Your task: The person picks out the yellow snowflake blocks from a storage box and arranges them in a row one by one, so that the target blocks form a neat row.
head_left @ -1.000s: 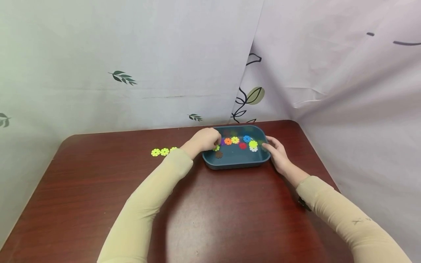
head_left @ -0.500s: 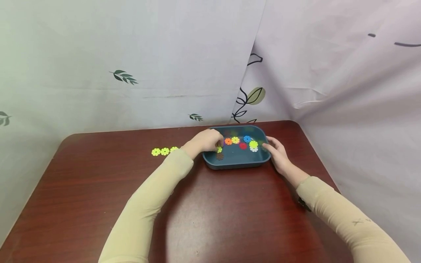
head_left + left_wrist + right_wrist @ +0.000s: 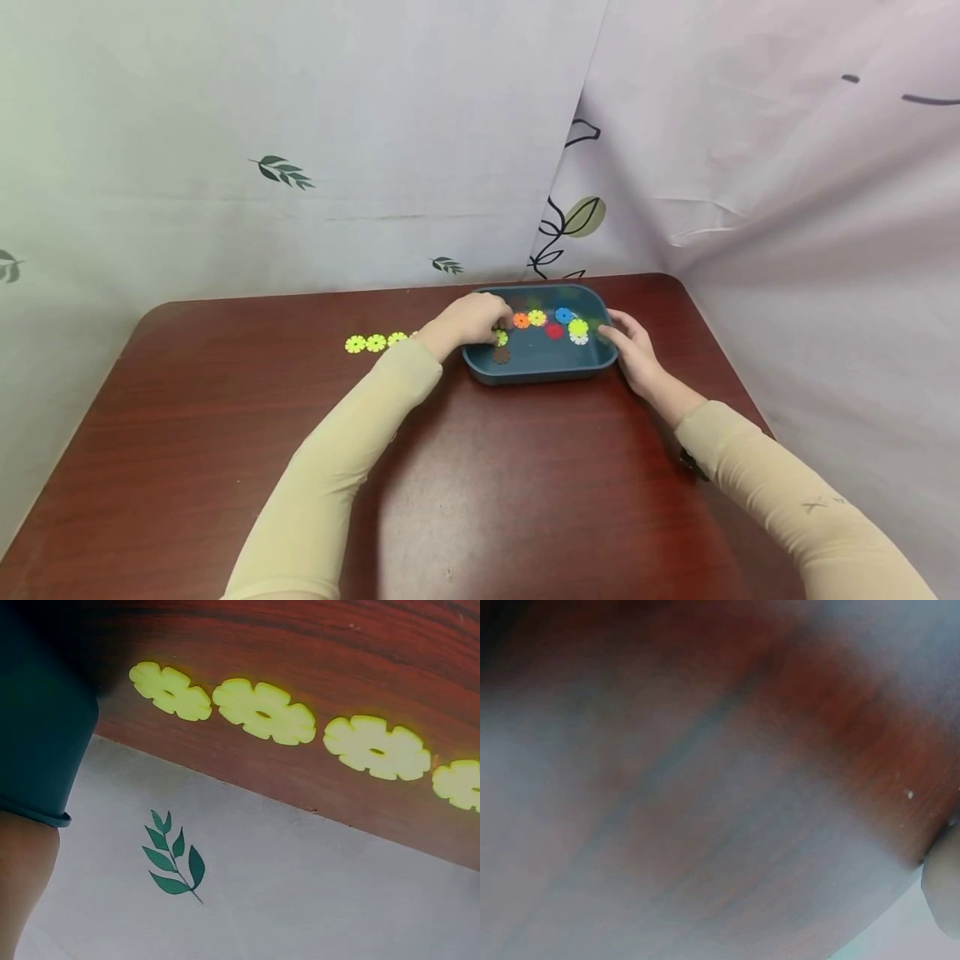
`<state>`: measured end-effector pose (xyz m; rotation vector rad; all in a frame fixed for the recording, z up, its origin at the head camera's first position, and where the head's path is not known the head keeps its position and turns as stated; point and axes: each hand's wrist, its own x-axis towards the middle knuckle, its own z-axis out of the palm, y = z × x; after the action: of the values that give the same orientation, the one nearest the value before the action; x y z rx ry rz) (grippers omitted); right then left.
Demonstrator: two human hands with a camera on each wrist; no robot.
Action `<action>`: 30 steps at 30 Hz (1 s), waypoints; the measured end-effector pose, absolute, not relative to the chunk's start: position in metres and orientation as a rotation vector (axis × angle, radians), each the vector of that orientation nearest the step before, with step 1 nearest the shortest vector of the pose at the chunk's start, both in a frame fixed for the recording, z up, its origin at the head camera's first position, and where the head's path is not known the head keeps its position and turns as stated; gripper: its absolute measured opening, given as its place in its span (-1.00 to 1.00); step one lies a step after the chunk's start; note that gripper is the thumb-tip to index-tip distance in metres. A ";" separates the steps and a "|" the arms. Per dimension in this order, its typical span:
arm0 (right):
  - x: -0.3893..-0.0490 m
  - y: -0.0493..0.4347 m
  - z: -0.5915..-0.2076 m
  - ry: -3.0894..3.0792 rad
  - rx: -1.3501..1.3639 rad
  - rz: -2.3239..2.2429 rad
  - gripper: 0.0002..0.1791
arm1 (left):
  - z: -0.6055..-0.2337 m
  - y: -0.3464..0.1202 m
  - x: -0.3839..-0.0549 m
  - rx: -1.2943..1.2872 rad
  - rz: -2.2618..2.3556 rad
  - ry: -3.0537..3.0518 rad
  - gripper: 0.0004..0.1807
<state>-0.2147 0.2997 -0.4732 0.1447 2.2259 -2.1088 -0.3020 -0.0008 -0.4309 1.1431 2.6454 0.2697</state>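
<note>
A dark blue tray [image 3: 540, 367] holds flower-shaped plastic discs in several colours. My left hand [image 3: 471, 318] reaches over its left end, fingers bent down inside. A yellow-green disc [image 3: 501, 338] lies right at these fingertips; I cannot tell whether they pinch it. Just nearer lies a brown disc [image 3: 501, 356]. At the tray's right end my right hand [image 3: 633, 350] grips the wall, thumb over the rim. Orange [image 3: 521, 321], yellow [image 3: 537, 318], blue [image 3: 563, 316], red [image 3: 554, 331] and white [image 3: 578, 339] discs lie further right, with another yellow-green disc [image 3: 578, 327] overlapping the white one.
On the reddish-brown table [image 3: 465, 500], left of the tray, several yellow-green discs [image 3: 262, 712] form a row, partly hidden by my left sleeve in the head view. A pale patterned cloth [image 3: 375, 167] hangs behind the table and along its right side. The right wrist view is blurred.
My left hand has shifted slightly right inside the tray, and the yellow-green disc at its fingertips has slid a little right. A purple disc beside it is now hidden. The right hand stays put.
</note>
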 end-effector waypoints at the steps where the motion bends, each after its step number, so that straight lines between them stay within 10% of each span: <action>1: -0.215 0.300 -0.473 2.225 0.146 -2.108 -0.43 | -0.431 -0.001 -0.302 1.144 0.261 2.645 -0.72; 30: -0.213 0.302 -0.474 2.223 0.138 -2.115 -0.41 | -0.436 0.001 -0.301 1.157 0.333 2.651 -0.88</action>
<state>-0.2131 0.3021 -0.4739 0.1381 2.2225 -2.1155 -0.3005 0.0012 -0.4357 1.1567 2.6512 0.3328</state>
